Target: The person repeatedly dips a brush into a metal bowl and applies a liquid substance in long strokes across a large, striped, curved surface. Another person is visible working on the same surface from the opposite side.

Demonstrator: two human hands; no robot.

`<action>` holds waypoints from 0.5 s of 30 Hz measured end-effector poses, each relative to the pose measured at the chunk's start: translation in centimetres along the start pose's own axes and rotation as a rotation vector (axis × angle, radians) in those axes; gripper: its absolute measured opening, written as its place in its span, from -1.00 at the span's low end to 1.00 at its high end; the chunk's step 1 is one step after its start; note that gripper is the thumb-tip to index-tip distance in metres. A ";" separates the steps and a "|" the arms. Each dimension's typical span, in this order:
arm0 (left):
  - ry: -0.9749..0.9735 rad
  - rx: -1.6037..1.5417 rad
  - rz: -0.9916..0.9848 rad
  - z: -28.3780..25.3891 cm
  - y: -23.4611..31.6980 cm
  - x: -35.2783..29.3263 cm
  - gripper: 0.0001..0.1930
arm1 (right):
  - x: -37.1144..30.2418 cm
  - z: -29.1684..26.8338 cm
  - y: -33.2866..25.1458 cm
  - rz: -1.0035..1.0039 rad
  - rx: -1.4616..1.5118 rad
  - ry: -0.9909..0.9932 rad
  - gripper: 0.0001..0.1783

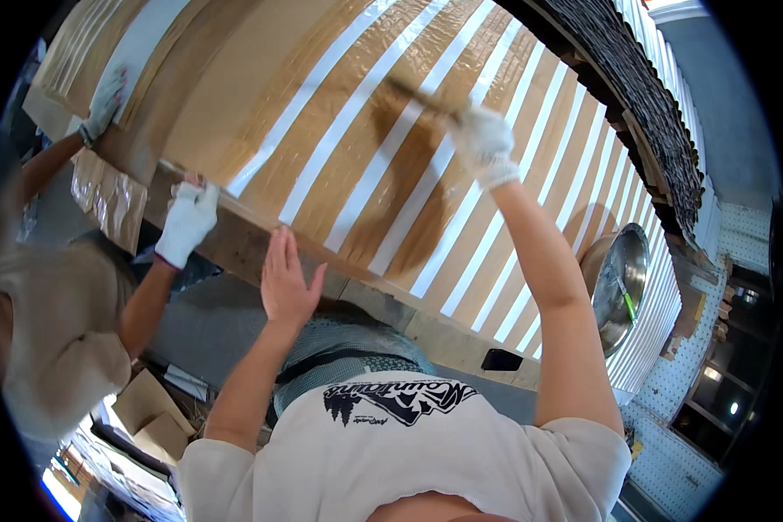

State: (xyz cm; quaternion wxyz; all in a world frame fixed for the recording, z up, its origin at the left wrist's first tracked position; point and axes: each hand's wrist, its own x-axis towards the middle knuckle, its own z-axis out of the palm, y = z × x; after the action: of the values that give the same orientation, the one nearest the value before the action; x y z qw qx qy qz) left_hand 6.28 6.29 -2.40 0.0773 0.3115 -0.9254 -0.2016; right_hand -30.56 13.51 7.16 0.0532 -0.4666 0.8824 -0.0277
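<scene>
My right hand [483,143], in a white knit glove, is closed on a motion-blurred brush [422,97] with a dark, narrow end pointing left. It hovers over or touches overlapping brown sheets [344,152] with white strips, which look wet and glossy; I cannot tell whether the brush touches. My bare left hand [289,283] lies flat at the near edge of the sheets, fingers stretched out and thumb apart, holding nothing. On the left, a co-worker's gloved hand [189,217] pinches the edge of a sheet. The co-worker's other gloved hand [107,103] rests on a brown and white stack.
A round metal bowl [642,252] with whitish contents and a green-handled tool [626,300] stands on the sheets at right. A dark, ragged-edged stack [635,96] borders the far right. A wrinkled brown piece [109,198] hangs at left. Cardboard boxes [152,413] stand lower left.
</scene>
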 end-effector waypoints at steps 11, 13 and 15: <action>0.062 -0.177 -0.171 1.8 2.3 -12.0 -0.42 | -17.0 7.1 -7.8 -0.338 0.153 0.032 -0.57; 0.077 -0.190 -0.168 1.8 2.7 -13.7 -0.43 | -15.9 5.0 -6.0 -0.153 0.147 -0.252 -0.56; 0.084 -0.212 -0.153 1.9 3.0 -15.2 -0.44 | -15.6 3.6 -4.3 -0.126 0.155 0.104 -0.66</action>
State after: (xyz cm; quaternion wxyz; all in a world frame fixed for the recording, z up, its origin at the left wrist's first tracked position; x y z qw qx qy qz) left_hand 16.22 18.28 -3.13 0.1328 0.3796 -0.8683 -0.2904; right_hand -17.86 23.94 5.04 0.0413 -0.5136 0.8481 -0.1234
